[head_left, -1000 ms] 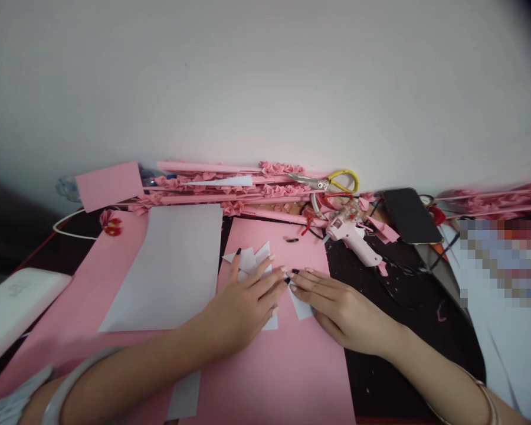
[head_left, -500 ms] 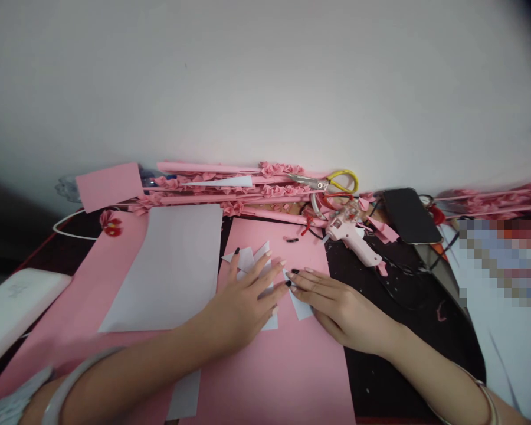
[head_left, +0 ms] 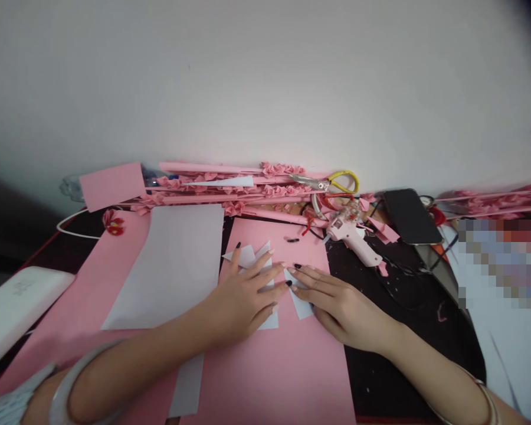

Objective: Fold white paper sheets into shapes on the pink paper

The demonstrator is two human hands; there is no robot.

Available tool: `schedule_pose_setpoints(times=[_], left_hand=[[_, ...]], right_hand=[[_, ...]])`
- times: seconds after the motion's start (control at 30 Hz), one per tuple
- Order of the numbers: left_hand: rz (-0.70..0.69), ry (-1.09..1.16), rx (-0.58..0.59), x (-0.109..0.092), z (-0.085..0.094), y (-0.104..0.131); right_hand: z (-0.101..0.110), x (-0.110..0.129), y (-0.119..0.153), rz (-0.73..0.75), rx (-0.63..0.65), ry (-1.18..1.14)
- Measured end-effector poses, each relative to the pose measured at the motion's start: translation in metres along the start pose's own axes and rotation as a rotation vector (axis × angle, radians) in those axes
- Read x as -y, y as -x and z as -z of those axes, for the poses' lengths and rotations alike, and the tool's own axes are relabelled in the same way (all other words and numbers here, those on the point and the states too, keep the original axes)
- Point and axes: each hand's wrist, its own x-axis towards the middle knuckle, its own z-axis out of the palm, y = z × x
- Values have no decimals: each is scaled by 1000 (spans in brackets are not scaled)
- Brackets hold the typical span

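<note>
Black table (head_left: pixel 393 366) (with pale specks (head_left: pixel 367 389)) under pink paper (head_left: pixel 283 378)

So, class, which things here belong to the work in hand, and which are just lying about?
Apparently in the work:
- white paper pieces under the left hand
- white strip under the right hand

Apparently lying about:
- yellow-handled scissors
- glue gun
- black phone

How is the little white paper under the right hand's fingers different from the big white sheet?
Size: the little paper is much smaller than the big sheet. Place: the right hand partly covers the little paper; the big sheet lies beyond the left forearm. Both are white and lie over pink paper.
</note>
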Motion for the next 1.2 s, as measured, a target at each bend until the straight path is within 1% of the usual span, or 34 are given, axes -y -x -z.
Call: schedule_pose_setpoints(times=[0.2, 0.5, 0.7, 0.9, 1.0, 1.2], left_hand=[[-10, -14, -37, 0, 1, -1], [-28, 34, 7, 4, 3, -1], [-28, 27, -20, 3, 5, -2], [-27, 14, -16, 3, 5, -3], [-20, 1, -26, 3, 4, -2], [-26, 28, 18, 8, 3, -2]], right_hand=[[1, -1, 0, -1, -22, -37], [1, -2, 0, -4, -7, -48], [2, -2, -1, 6, -21, -73], [3, -2, -2, 0, -2, -68], [3, -1, -2, 0, -18, -79], [3, -1, -2, -1, -15, -80]])
